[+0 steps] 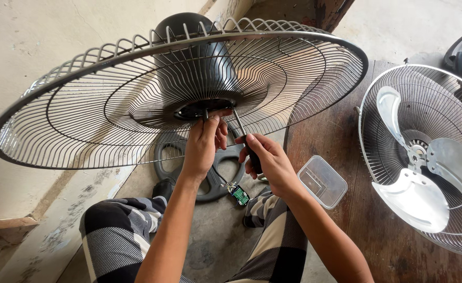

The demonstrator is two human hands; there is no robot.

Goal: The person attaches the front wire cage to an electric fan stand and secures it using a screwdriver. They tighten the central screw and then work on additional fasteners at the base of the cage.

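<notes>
- The left hand (pixel 203 142) pinches its fingers at the dark hub (pixel 203 108) under the wire fan guard (pixel 136 105).
- The right hand (pixel 270 162) grips a screwdriver (pixel 244 137), its tip at the hub.
- A small green circuit board (pixel 240 195) dangles below the hub.
- A clear plastic box (pixel 322 181) lies on the desk (pixel 335 136), right of the hub.
- A second fan (pixel 425 162) lies further right.
</notes>
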